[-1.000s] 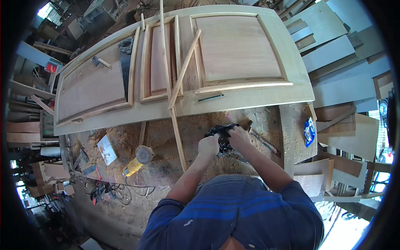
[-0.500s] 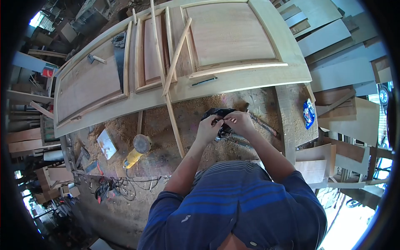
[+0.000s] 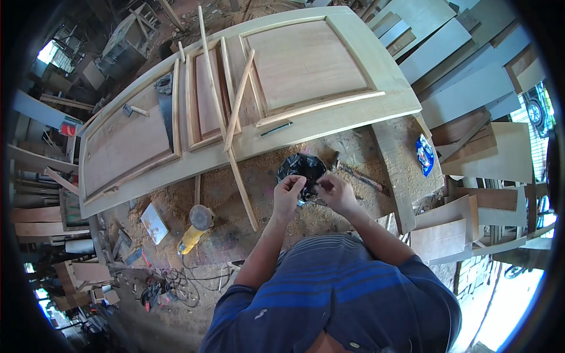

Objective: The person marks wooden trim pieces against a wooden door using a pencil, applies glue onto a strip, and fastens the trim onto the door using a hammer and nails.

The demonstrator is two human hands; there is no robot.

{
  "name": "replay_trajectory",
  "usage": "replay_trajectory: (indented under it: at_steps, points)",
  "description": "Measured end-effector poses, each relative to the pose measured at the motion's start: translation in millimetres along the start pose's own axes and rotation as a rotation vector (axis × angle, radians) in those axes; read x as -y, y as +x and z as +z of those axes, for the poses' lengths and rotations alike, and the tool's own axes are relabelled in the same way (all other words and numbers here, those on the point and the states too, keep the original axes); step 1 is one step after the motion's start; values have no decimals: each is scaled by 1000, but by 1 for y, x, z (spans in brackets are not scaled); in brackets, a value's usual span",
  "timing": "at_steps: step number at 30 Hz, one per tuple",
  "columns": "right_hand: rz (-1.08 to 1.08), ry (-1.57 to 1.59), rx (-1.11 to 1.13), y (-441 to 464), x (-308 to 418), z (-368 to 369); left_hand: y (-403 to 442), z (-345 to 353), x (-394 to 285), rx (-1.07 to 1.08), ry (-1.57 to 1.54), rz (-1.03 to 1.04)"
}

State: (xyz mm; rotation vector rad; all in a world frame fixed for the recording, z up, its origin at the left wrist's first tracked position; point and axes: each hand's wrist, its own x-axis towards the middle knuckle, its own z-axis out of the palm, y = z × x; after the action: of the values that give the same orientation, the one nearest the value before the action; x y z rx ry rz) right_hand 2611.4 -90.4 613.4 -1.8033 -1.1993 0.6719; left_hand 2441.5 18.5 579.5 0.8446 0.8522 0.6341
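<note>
A crumpled black plastic bag (image 3: pixel 299 166) sits open on the sawdust-covered workbench (image 3: pixel 235 203), just beyond both hands. My left hand (image 3: pixel 287 199) is at the bag's near edge, thumb and fingertips pinched together. To its right, my right hand (image 3: pixel 338 194) is also closed in a pinch. Whatever is between the fingertips of either hand is too small to make out. A hammer (image 3: pixel 364 177) lies right of the bag. Beyond the bag rests a wooden panel door (image 3: pixel 347 109) with strips of moulding on it and a pencil (image 3: pixel 276 129) near its edge.
On the bench's left are a yellow power tool (image 3: pixel 191 238) and a white square piece (image 3: pixel 154 223). Another hammer (image 3: pixel 136 110) lies on the door. A long wooden strip (image 3: pixel 241 188) overhangs the door's near edge. A blue packet (image 3: pixel 424 155) lies at right, near stacked boards (image 3: pixel 497 150).
My hands have moved apart from each other and slightly nearer my body. More of the black bag shows, with its opening visible. The whole view has shifted a little.
</note>
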Motion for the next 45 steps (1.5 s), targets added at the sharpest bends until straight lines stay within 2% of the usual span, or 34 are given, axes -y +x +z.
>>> replay_trajectory:
  at_steps: [1, 2, 5, 8, 11, 14, 17, 20, 23, 26, 32, 35, 45]
  points:
    - [-29, -95, 11, -9, -6, -8, -3, 3, -11, -17, -16, 8]
    - [-25, -217, 118, -20, -19, -16, -7, 5, -22, -34, -33, 16]
    - [-100, -720, 143, -59, -35, -32, -6, -9, -31, -13, -87, 67]
    - [180, -645, 376, -57, -59, -32, -8, -5, -50, -6, -81, 129]
    - [181, -702, 487, -46, -50, -30, -9, 1, -60, -20, -54, 160]
    - [477, -660, 515, -41, -54, -19, -9, -3, -59, -2, -80, 217]
    - [364, -426, 662, -55, -82, -33, -20, 1, -72, -23, -73, 252]
    - [493, -97, 731, -53, -6, -73, -35, 3, -88, 19, -115, 225]
    - [401, 236, 743, -49, 32, -89, -43, 8, -93, 50, -94, 151]
    - [220, 212, 697, -40, 55, -91, -51, 24, -101, 70, -27, 131]
    - [227, 311, 654, -32, 50, -86, -51, 29, -99, 77, 164, 196]
    - [214, 171, 671, -26, 64, -90, -51, 28, -100, 29, 186, 143]
    - [231, 165, 629, -22, 67, -85, -46, 28, -95, 26, 241, 277]
